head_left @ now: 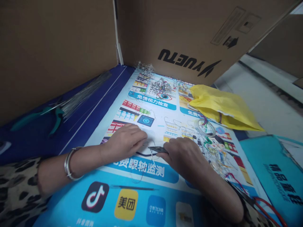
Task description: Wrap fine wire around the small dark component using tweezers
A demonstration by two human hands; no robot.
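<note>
My right hand (183,154) is wrapped round a pair of small pliers (156,148), whose pointed dark jaws face left. Close to those jaws is a thin silvery wire (152,157) that curls down over the printed poster (63,205). My left hand (125,141) is closed in a pinch just left of the jaw tips. The wire seems to run to its fingertips, but the part inside them is hidden. Below both hands a slim dark rod (134,188) lies flat on the poster.
A straight wire bundle (87,94) and teal-handled pliers (58,121) lie left. Tangled wires (162,86) spread behind and right, near a clear ring (210,129), a yellow bag (224,107) and a turquoise packet (267,167). Red handles (267,205) show at lower right. Cardboard (189,28) walls the back.
</note>
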